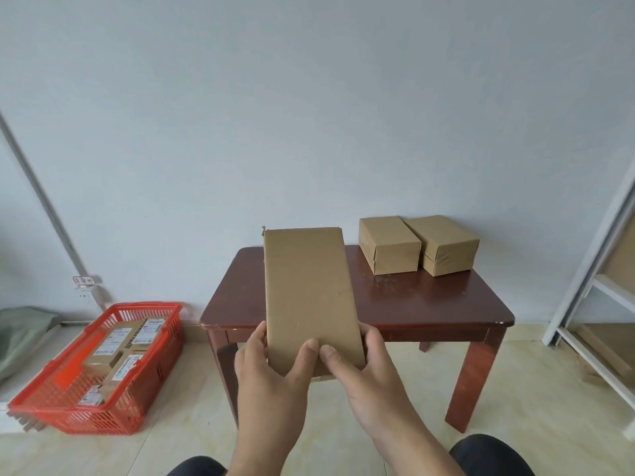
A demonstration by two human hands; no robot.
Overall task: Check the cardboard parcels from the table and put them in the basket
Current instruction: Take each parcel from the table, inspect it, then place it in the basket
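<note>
Both our hands grip one flat cardboard parcel (309, 297) by its near end, left hand (271, 369) and right hand (360, 369), thumbs on its face, upright above the table (429, 304). Two boxed parcels (417, 245) sit far right; the red basket (103, 417) lies left, holding labelled parcels (120, 352).

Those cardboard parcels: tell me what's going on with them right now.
A person holds one flat cardboard parcel upright in front of them, left hand and right hand gripping its lower end. Two boxy parcels wait side by side on the wooden table. The red basket on the floor already holds several labelled parcels.
</note>
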